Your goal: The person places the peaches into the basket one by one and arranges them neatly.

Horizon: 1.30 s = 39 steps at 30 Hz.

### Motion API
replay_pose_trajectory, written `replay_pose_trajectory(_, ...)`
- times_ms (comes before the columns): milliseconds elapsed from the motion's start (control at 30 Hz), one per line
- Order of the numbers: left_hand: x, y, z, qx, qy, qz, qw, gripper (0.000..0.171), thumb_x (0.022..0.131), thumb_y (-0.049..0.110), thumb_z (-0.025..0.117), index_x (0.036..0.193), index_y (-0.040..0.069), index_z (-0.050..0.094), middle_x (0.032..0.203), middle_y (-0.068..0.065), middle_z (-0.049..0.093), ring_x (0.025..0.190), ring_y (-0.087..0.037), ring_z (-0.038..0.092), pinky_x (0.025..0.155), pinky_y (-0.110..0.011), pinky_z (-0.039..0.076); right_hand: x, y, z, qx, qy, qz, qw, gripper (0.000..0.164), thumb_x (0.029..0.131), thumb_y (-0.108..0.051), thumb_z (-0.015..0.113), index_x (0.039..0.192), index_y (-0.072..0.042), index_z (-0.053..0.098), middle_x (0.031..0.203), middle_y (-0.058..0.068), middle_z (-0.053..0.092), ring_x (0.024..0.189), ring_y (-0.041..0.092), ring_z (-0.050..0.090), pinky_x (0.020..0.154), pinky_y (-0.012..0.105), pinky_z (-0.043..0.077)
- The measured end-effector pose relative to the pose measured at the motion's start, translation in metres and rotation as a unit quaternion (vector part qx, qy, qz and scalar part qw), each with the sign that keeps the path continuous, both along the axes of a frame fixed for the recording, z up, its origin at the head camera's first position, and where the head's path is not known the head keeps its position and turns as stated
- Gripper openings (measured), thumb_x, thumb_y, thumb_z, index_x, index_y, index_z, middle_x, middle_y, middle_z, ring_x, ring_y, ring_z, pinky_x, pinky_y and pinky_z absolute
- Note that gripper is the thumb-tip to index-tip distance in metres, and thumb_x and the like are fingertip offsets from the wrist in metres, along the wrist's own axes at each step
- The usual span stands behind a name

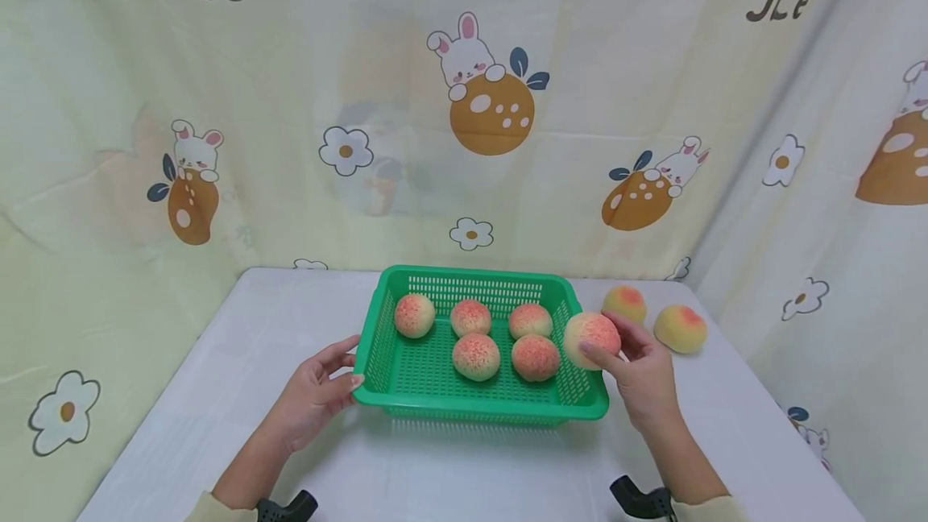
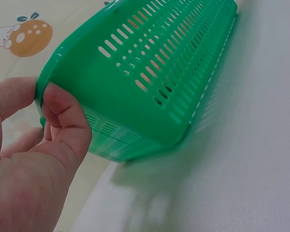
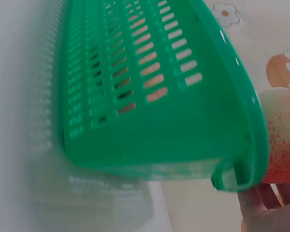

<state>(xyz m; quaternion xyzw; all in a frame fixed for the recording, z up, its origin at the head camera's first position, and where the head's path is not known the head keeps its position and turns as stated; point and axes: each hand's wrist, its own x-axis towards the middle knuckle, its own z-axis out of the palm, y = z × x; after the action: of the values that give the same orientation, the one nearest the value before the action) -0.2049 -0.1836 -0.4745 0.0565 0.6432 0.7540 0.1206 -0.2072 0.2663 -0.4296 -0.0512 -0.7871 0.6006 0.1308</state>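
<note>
A green plastic basket point(image 1: 423, 377) stands on the white table with several pinkish-red speckled peaches, among them a peach point(image 1: 476, 358) near its middle. My left hand point(image 1: 319, 391) pinches the basket's left rim between thumb and fingers; the left wrist view shows the thumb and fingers on either side of the rim point(image 2: 49, 72). Over the basket's right edge, my right hand point(image 1: 644, 373) grips another speckled peach point(image 1: 593, 340). In the right wrist view that peach point(image 3: 283, 137) appears beside the rim, partly cut off by the frame.
Two yellow peaches with red tops, a rear one point(image 1: 625, 304) and a nearer one point(image 1: 680, 329), lie on the table right of the basket. Behind the white table point(image 1: 471, 474) hangs a curtain point(image 1: 406, 63) printed with rabbits, fruit and flowers.
</note>
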Motion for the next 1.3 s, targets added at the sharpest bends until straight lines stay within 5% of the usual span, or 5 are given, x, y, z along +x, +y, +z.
replay_pose_trajectory(300,-0.003,0.001,-0.004,0.002,0.008,0.005,1.0,0.07,0.097,0.005,0.067,0.159,0.008,0.035,0.122,-0.007,0.051,0.094,-0.01,0.065,0.084,-0.024,0.061,-0.002,-0.014,0.004,0.008,-0.009,0.018,1.0,0.069,0.088,-0.037,0.081,0.148,-0.018,0.054,0.144,-0.001,0.055,0.121,0.005,0.052,0.089,0.007,0.051)
replay_pose_trajectory(667,0.0,0.002,-0.004,0.009,0.009,0.008,0.9999,0.07,0.097,0.004,0.067,0.159,0.009,0.035,0.121,-0.008,0.051,0.094,-0.01,0.066,0.084,-0.024,0.061,-0.003,-0.025,0.009,0.005,0.004,0.031,1.0,0.068,0.088,-0.033,0.082,0.146,-0.012,0.056,0.142,0.002,0.057,0.122,0.008,0.054,0.091,0.009,0.052)
replay_pose_trajectory(1300,0.001,0.001,-0.003,0.005,0.008,0.008,0.9999,0.069,0.097,0.004,0.067,0.159,0.009,0.035,0.123,-0.01,0.05,0.096,-0.012,0.066,0.087,-0.027,0.062,-0.012,-0.069,0.009,-0.004,-0.01,0.103,0.995,0.066,0.081,-0.035,0.088,0.139,-0.02,0.061,0.139,0.001,0.061,0.126,0.021,0.055,0.092,0.02,0.057)
